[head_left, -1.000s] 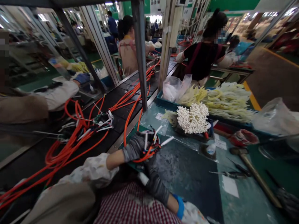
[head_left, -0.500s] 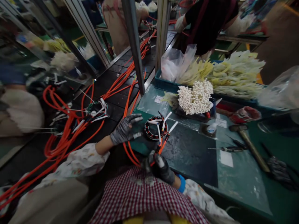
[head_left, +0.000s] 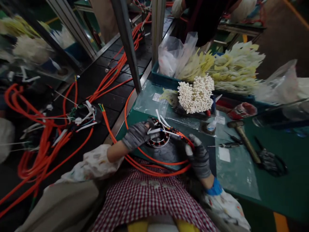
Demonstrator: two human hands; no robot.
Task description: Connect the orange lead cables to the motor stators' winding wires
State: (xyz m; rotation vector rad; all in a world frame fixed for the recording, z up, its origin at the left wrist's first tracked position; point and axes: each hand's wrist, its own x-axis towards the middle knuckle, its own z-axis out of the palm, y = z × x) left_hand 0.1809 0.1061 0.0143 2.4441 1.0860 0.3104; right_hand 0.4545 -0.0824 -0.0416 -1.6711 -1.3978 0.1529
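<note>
In the head view, a ring-shaped motor stator [head_left: 158,142] with dark and copper-coloured segments lies on the bench. My left hand [head_left: 137,136], in a grey glove, has its fingers closed on the ring's left side, partly hiding it. White-sleeved leads [head_left: 166,131] run from the ring toward the orange cables [head_left: 154,160]. My right hand [head_left: 199,156], gloved as well, grips the cables near their black-wrapped end, right of the ring. From there the cables loop across the front of my checked apron and over to the left.
Orange cables with more wired parts [head_left: 83,112] cover the dark conveyor [head_left: 118,93] on the left. A metal post [head_left: 126,45] rises beside the bench. White sticks [head_left: 196,93], a hammer [head_left: 245,141], a screwdriver [head_left: 224,145] and pliers [head_left: 270,159] lie rightward. Co-workers stand beyond.
My left hand has moved from beside the ring onto it. My right hand has shifted right with the cables, swinging the leads rightward and drawing the cables across my front. The view has shifted.
</note>
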